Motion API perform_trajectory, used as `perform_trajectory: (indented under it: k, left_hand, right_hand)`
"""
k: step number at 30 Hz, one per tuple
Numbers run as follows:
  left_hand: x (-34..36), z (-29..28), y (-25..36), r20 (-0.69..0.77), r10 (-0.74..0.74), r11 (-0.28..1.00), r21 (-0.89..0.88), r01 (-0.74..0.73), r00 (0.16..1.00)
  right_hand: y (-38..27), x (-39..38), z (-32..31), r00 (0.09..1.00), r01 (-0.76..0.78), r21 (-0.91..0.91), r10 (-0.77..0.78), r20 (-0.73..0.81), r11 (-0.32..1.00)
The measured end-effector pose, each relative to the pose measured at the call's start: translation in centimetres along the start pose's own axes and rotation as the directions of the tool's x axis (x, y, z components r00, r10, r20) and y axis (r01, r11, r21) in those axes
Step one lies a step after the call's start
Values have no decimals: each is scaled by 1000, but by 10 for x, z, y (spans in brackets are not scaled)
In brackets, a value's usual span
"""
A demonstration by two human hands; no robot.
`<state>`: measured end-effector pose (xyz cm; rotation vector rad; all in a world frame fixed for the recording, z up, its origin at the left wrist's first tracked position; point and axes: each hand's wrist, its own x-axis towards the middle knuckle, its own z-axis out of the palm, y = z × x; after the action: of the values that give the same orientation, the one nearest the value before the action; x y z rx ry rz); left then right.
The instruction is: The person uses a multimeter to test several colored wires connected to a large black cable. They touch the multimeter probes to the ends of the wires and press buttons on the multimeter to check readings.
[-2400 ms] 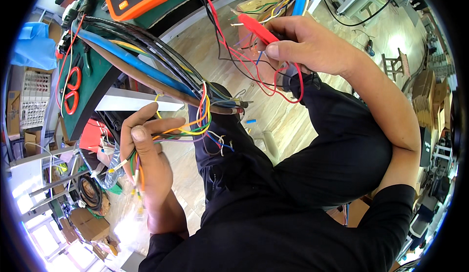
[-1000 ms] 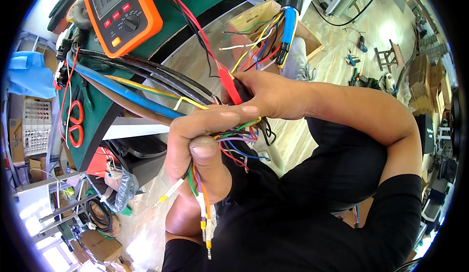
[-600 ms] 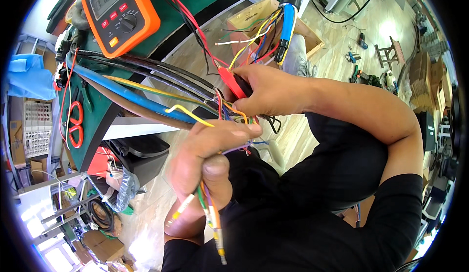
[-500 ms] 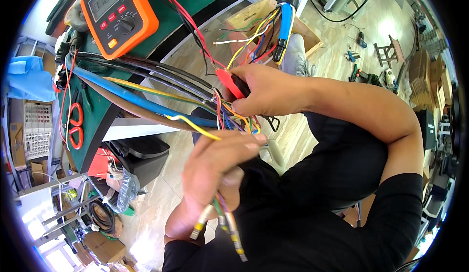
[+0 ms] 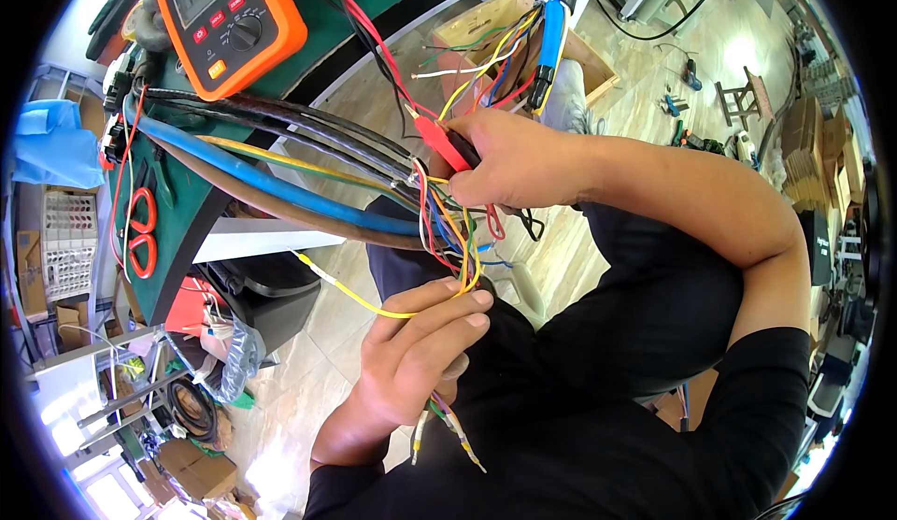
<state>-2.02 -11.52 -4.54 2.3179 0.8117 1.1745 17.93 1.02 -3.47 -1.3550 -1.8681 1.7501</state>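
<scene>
My right hand (image 5: 514, 160) is closed around a red test clip (image 5: 441, 144), with a black part beside it partly hidden by the fingers. Below it, my left hand (image 5: 420, 347) pinches a bunch of thin coloured wires (image 5: 458, 244). Their tagged ends (image 5: 460, 433) stick out under that hand, while one yellow wire (image 5: 350, 294) pokes out to the left. The thin wires come from the end of a bundle near my right hand, where thick black cables (image 5: 318, 137), a blue cable (image 5: 280, 193) and a brown cable (image 5: 308, 223) run in from the left.
An orange multimeter (image 5: 234, 29) lies on the green tabletop (image 5: 182, 244), near red-handled scissors (image 5: 142, 235). Red and black leads (image 5: 360, 29) cross the table's edge. A wooden box (image 5: 476, 20) stands beyond, beneath a black cable with a blue sleeve (image 5: 549, 48). Tools (image 5: 691, 73) lie on the floor.
My left hand has moved down with the coloured wires, and the yellow wire's tip has swung left and down. My right hand stays nearly in place; a red wire loop now shows below it.
</scene>
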Motion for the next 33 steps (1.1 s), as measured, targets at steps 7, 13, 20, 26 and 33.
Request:
perform_trajectory:
  k: [7,13,20,26,33]
  left_hand:
    - [-15,-3,-1,-155,-87,996,1,88,984]
    - [-24,-12,-7,-310,-262,957,-207,204,914]
    - [-16,-5,0,-357,-297,929,-321,182,886]
    - [-19,1,2,-389,-378,905,-346,247,840]
    - [-8,2,3,-417,-487,852,-419,313,768]
  right_hand:
    - [6,5,6,982,71,-301,-119,-144,951]
    - [12,12,11,912,125,-558,-317,-261,820]
    - [4,8,5,995,-67,-12,66,-75,998]
    - [11,-4,3,984,48,-172,-76,-161,984]
    - [13,-10,3,947,267,-12,-265,-180,964]
